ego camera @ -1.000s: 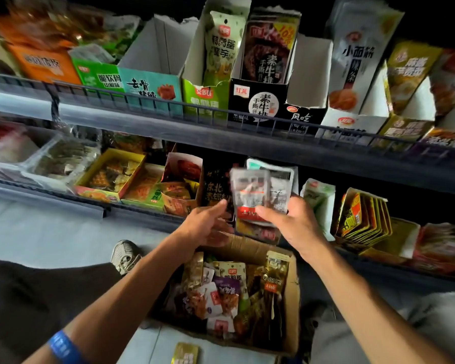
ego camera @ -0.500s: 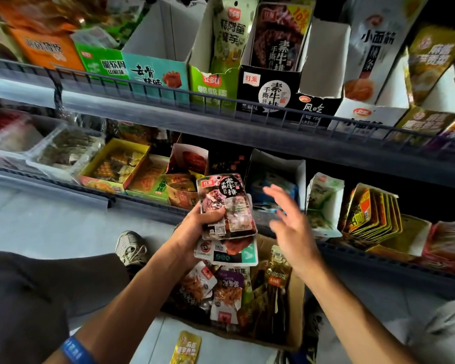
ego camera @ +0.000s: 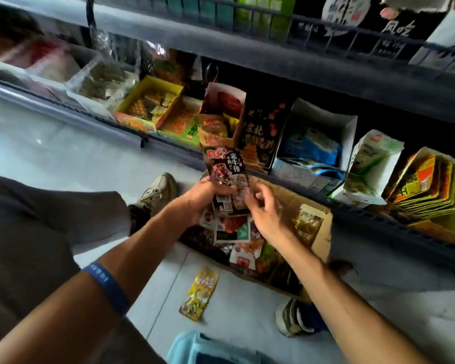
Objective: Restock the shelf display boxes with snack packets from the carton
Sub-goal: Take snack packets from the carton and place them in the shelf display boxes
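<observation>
The shelf point(ego camera: 247, 56) is standing in front of the person, its lower tier carrying a row of display boxes point(ego camera: 315, 143), and the carton point(ego camera: 318, 232) is sitting on the floor just below it, crowded with mixed packets. The left hand point(ego camera: 202, 200) is reaching out from a bent forearm, its fingers point(ego camera: 222, 191) curling around the lower half of a fanned stack of snack packets point(ego camera: 227, 166) held over the carton's near end, the dark top packet standing nearly upright. The right hand point(ego camera: 267, 211) is coming in from the other side, fingers loosely bent and touching the stack's right edge; whether it is pinching a packet cannot be told through the blur. These packets are looking light, thin and floppy, with glossy film that is probably sliding easily packet on packet, so a pinch across the flat faces near one edge is likely serving best. One yellow packet point(ego camera: 199, 295) is lying loose on the floor.
</observation>
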`<state>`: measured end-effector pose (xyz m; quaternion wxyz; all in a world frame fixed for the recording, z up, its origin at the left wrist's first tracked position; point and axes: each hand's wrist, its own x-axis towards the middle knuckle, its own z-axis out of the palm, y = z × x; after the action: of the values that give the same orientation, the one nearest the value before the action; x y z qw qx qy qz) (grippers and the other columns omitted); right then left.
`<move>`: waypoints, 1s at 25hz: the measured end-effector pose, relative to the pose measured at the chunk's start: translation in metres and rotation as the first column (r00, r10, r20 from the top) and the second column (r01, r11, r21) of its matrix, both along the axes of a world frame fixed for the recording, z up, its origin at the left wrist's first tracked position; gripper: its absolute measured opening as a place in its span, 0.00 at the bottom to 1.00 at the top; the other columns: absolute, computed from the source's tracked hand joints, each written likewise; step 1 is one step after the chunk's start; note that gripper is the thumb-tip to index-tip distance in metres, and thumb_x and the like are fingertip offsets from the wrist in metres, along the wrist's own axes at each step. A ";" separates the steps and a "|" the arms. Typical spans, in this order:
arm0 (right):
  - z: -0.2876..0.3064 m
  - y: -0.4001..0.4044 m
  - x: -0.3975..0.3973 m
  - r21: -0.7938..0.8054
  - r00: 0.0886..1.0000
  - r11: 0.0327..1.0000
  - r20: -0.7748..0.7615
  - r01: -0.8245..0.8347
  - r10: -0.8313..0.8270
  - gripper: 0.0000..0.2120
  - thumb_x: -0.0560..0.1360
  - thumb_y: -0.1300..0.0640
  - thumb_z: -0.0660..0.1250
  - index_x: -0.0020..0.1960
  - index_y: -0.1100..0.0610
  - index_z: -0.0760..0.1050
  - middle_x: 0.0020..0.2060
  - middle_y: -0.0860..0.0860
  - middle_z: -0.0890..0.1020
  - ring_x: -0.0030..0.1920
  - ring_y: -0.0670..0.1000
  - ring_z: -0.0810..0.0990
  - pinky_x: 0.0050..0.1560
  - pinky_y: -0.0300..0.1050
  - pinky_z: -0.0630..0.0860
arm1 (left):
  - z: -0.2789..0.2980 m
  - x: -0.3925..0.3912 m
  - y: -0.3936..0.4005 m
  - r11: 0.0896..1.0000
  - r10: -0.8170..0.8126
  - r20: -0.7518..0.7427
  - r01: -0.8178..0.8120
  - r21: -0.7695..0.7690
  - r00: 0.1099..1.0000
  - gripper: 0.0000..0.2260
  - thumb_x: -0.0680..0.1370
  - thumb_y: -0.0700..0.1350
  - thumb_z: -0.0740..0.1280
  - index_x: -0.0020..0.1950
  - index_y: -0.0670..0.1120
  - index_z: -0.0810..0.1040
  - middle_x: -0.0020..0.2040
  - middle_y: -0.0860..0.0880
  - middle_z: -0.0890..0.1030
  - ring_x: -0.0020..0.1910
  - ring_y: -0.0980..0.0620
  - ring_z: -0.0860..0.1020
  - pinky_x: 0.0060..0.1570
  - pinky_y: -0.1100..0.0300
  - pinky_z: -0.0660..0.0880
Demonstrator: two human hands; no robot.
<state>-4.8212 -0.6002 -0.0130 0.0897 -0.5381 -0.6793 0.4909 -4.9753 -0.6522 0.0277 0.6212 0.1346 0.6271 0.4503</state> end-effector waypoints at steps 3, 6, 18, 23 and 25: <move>-0.027 -0.040 -0.006 0.466 0.984 0.867 0.060 -0.174 0.166 0.12 0.81 0.51 0.62 0.61 0.55 0.75 0.55 0.53 0.82 0.52 0.56 0.81 0.49 0.51 0.77 | -0.019 -0.032 -0.033 0.976 0.219 -0.064 -0.219 -0.004 0.974 0.10 0.76 0.33 0.66 0.54 0.42 0.80 0.40 0.45 0.86 0.36 0.46 0.85 0.36 0.53 0.82; -0.052 -0.094 -0.015 0.655 0.832 0.578 0.144 -0.486 0.536 0.05 0.75 0.60 0.62 0.48 0.57 0.76 0.42 0.53 0.80 0.41 0.56 0.78 0.39 0.51 0.76 | -0.044 -0.067 -0.068 0.896 0.441 -0.037 -0.442 -0.026 0.897 0.13 0.75 0.36 0.69 0.60 0.42 0.78 0.45 0.43 0.86 0.40 0.44 0.85 0.43 0.49 0.81; -0.196 -0.183 -0.041 -0.231 0.170 0.372 0.598 -0.899 0.783 0.43 0.67 0.53 0.77 0.78 0.53 0.63 0.76 0.57 0.65 0.69 0.59 0.73 0.65 0.55 0.72 | -0.129 -0.155 -0.134 0.766 0.640 0.161 -0.609 -0.205 0.751 0.13 0.78 0.40 0.64 0.63 0.41 0.78 0.46 0.44 0.86 0.41 0.47 0.85 0.36 0.55 0.81; -0.236 -0.168 -0.051 -0.095 0.198 0.351 0.678 -0.932 0.708 0.36 0.52 0.60 0.80 0.61 0.52 0.82 0.58 0.55 0.83 0.49 0.56 0.84 0.44 0.47 0.81 | -0.150 -0.151 -0.127 0.739 0.669 0.185 -0.621 -0.259 0.720 0.14 0.79 0.40 0.65 0.64 0.41 0.77 0.51 0.42 0.86 0.44 0.46 0.85 0.38 0.55 0.82; -0.245 -0.161 -0.047 -0.161 0.106 0.326 0.739 -0.931 0.666 0.29 0.56 0.58 0.81 0.56 0.52 0.82 0.52 0.56 0.83 0.47 0.58 0.83 0.45 0.51 0.81 | -0.151 -0.150 -0.124 0.731 0.679 0.195 -0.627 -0.269 0.708 0.14 0.78 0.41 0.65 0.63 0.42 0.78 0.52 0.43 0.85 0.45 0.47 0.85 0.38 0.56 0.82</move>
<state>-4.8680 -0.7616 -0.2576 -0.3671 -0.1820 -0.9085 0.0818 -5.1253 -0.7767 -0.1237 0.5122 -0.2198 0.5779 0.5962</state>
